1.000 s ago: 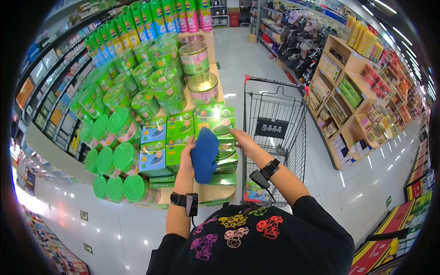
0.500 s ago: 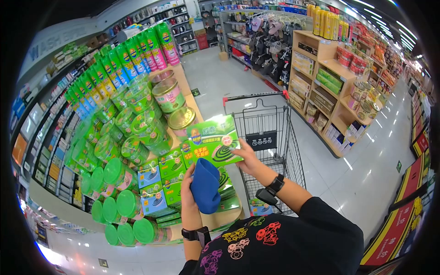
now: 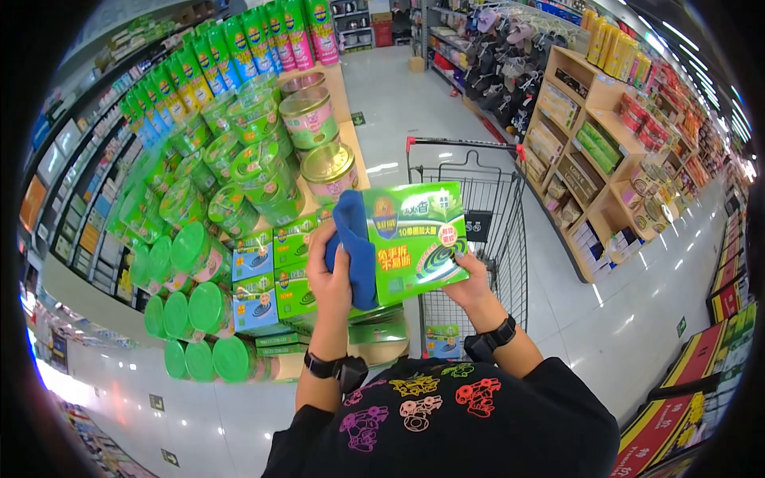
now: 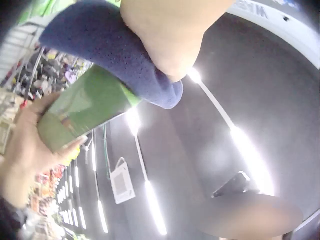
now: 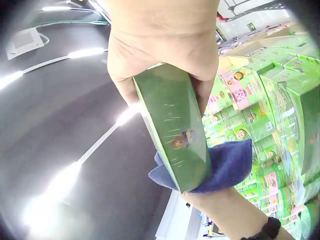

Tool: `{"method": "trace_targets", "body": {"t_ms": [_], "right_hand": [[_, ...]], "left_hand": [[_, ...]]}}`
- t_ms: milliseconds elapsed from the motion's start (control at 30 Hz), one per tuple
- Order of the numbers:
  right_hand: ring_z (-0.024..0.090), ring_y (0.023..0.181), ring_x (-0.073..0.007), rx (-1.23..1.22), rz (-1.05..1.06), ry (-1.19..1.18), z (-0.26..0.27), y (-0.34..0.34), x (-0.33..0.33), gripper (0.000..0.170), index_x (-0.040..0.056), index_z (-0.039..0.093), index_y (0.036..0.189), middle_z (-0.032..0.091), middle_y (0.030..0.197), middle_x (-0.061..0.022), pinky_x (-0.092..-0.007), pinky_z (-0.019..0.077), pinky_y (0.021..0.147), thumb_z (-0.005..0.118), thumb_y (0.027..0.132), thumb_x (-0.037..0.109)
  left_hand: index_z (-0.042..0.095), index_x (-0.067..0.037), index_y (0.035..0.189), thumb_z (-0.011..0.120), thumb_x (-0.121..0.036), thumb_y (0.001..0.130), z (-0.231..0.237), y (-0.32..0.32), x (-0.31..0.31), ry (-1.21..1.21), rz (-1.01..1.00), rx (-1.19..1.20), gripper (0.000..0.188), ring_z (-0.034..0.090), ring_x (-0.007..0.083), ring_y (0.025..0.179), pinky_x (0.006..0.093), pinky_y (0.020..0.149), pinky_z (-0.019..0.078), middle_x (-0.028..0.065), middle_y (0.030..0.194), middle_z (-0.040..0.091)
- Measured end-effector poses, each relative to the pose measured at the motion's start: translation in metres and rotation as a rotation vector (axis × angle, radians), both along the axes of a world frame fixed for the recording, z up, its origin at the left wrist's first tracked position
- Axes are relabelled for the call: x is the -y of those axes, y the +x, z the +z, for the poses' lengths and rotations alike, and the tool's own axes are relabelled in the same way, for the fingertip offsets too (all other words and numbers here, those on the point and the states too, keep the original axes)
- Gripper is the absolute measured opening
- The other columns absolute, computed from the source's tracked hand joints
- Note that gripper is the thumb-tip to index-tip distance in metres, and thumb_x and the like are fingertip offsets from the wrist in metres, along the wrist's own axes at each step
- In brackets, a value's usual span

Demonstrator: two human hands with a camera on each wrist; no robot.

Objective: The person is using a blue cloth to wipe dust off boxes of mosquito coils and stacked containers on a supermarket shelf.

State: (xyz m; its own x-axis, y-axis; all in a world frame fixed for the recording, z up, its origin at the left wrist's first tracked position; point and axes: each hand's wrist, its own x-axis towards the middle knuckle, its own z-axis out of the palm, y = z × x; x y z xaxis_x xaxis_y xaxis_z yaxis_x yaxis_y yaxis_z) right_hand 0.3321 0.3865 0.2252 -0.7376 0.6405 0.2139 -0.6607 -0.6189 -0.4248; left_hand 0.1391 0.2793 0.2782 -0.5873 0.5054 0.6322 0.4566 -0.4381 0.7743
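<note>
Box (image 3: 422, 227), long axis sideways, facing wearer (image 3: 510, 414), right hand (image 3: 473, 287) gripping, left hand (image 3: 329, 279) clutching cloth (image 3: 355, 247)

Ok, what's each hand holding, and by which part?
The right hand grips the green box by its right end; the left hand holds the blue cloth by its left side, around the box's left end.

blue cloth (image 3: 362, 279): matt | green box (image 3: 418, 231): glossy card | cart (image 3: 479, 226): metal wire | floor (image 3: 398, 88): smooth, shiny
</note>
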Motion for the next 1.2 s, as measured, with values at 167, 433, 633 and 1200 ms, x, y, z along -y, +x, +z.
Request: {"method": "trace_targets", "body": {"t_ms": [167,433,633,1200], "right_hand": [[0.051,0.109,-0.0266,0.109,-0.261,0.197,0.02,0.011,0.004,0.056,-0.0014,0.032,0.127,0.048,0.12,-0.0159,-0.0395,0.0422,0.093,0.055,0.077,0.009],[0.052,0.098,-0.0166,0.359,-0.456,0.55,0.047,0.019,0.021,0.054,0.0002,0.038,0.111,0.052,0.104,-0.008,-0.0282,0.0415,0.086,0.07,0.069,0.012],[0.06,0.086,-0.0256,0.715,-0.824,1.412,0.056,0.024,0.041,0.062,-0.0022,0.045,0.112,0.058,0.102,-0.0153,-0.034,0.0477,0.073,0.074,0.061,0.017],[0.059,0.09,-0.0411,0.313,-1.023,1.77,0.049,-0.031,0.071,0.06,-0.0017,0.041,0.116,0.056,0.105,-0.0258,-0.0433,0.0493,0.075,0.063,0.063,0.015]], "left_hand": [[0.055,0.0,0.102,0.054,-0.001,0.08,-0.014,-0.002,-0.005,-0.02,-0.195,0.249,0.022,0.052,0.0135,0.09,0.0263,0.083,0.041,0.0066,0.101,0.058],[0.056,0.0,0.1,0.055,-0.003,0.081,-0.012,-0.026,0.008,0.111,0.146,0.44,0.018,0.054,0.0139,0.085,0.0276,0.08,0.0433,0.0071,0.1,0.058],[0.057,0.0,0.099,0.054,0.0,0.079,0.05,-0.007,0.047,0.112,0.293,-0.065,0.021,0.053,0.0185,0.094,0.0313,0.088,0.04,0.0104,0.102,0.059],[0.039,-0.001,0.125,0.04,-0.014,0.087,-0.029,-0.016,0.081,-0.118,0.229,0.269,0.04,0.038,0.0217,0.118,0.0311,0.101,0.0257,0.0123,0.122,0.045]]}}
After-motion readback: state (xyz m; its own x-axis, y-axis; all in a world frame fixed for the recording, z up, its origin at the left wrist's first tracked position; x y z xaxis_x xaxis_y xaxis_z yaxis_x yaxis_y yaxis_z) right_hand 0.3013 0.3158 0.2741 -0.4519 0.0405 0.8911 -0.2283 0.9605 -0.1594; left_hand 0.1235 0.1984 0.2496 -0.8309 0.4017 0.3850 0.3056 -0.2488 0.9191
